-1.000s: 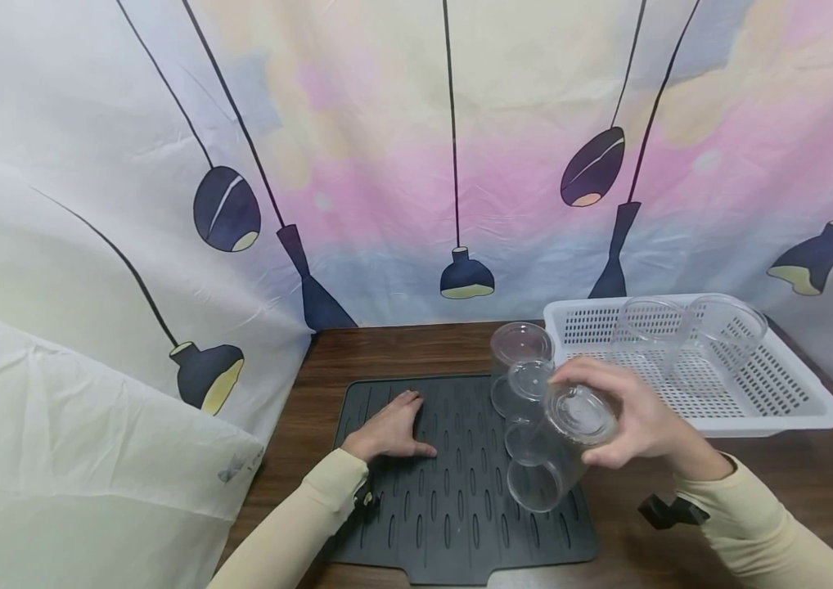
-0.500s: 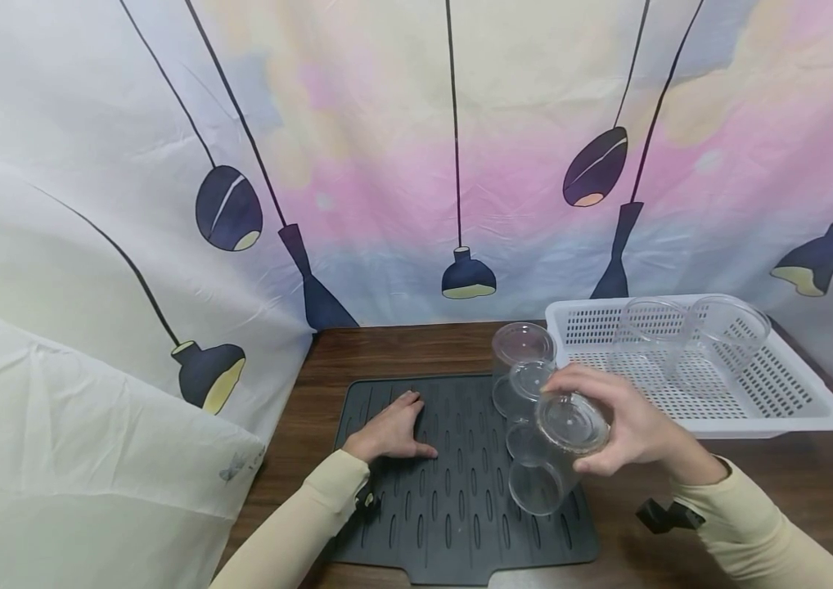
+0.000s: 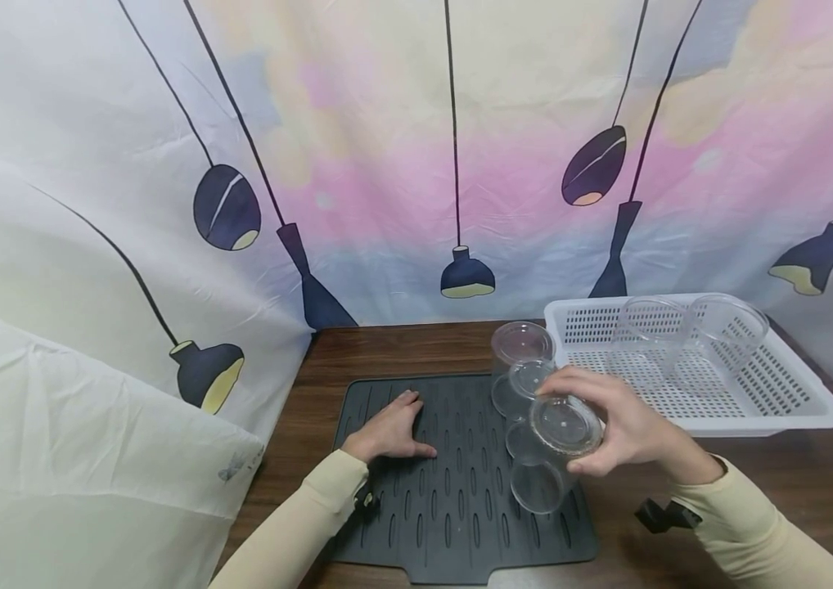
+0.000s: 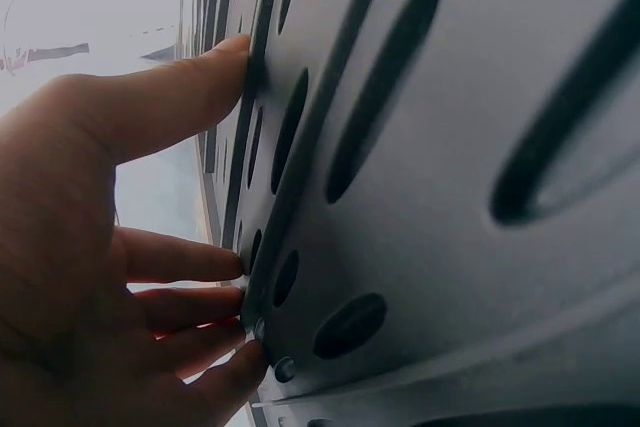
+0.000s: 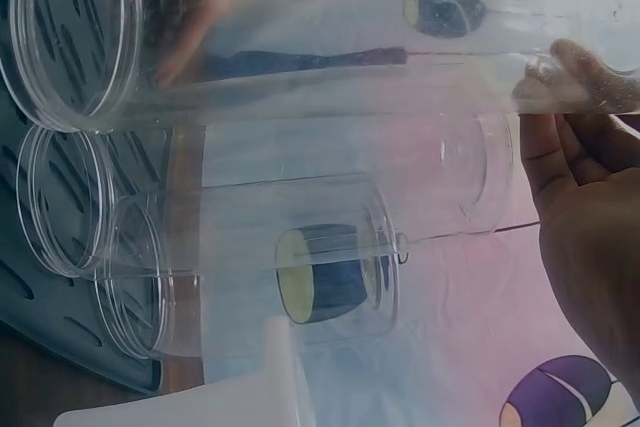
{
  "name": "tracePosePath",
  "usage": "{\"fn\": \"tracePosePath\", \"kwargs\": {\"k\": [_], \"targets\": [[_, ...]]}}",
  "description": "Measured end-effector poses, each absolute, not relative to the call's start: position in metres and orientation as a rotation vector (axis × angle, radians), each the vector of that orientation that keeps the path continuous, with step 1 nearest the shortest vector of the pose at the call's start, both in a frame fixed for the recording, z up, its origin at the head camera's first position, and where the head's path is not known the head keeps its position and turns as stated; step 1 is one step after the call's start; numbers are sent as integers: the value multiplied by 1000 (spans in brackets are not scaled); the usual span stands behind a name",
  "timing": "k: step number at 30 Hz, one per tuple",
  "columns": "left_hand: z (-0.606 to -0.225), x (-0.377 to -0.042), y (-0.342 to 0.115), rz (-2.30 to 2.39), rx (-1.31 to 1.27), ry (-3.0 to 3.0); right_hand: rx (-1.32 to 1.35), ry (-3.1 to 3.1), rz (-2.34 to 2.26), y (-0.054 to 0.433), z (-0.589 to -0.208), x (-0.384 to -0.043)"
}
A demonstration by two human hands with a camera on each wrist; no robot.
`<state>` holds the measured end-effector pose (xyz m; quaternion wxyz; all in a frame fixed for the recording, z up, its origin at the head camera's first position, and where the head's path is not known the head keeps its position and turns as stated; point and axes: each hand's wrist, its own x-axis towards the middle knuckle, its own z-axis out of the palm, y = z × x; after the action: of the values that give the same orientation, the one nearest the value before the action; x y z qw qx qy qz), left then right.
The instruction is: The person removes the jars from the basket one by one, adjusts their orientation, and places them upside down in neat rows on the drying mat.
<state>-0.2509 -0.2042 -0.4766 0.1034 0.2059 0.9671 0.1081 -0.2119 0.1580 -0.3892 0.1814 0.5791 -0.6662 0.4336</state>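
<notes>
Key relation, my read: held cup (image 3: pixel 566 425) is directly left of the right hand (image 3: pixel 626 417), base at the fingers, mouth at the far end, down by the mat (image 3: pixel 461 523). Thumb and fingers grip around the base, thumb on the near side, fingers on the far side. Right hand is the nearer one; left hand (image 3: pixel 390 429) is well across the mat, toward its left edge, fingers spread and relaxed, fingertips touching the surface, gripping nothing.

Cup location: over the mat's right edge strip, nearer the front right corner than the back right one. Can't tell if the rim touches down or sits just above.

Pointing: base up, mouth down. Long axis about upright; right wrist view has it parallel to its neighbours. Slight tilt can't be ruled out.

Neighbours: second cup (image 3: pixel 523 411) just behind it, back cup (image 3: pixel 520 368) by the mat's back right corner, both mouth down. Basket (image 3: pixel 755 424) is on the desk (image 3: pixel 387 343), off the mat's right edge, with two cups inside.
</notes>
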Motion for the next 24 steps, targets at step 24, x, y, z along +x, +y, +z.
{"fn": "tracePosePath", "kwargs": {"k": [24], "targets": [[-475, -249, -204, 340, 604, 2854, 1625, -1907, 1147, 158, -389, -209]]}}
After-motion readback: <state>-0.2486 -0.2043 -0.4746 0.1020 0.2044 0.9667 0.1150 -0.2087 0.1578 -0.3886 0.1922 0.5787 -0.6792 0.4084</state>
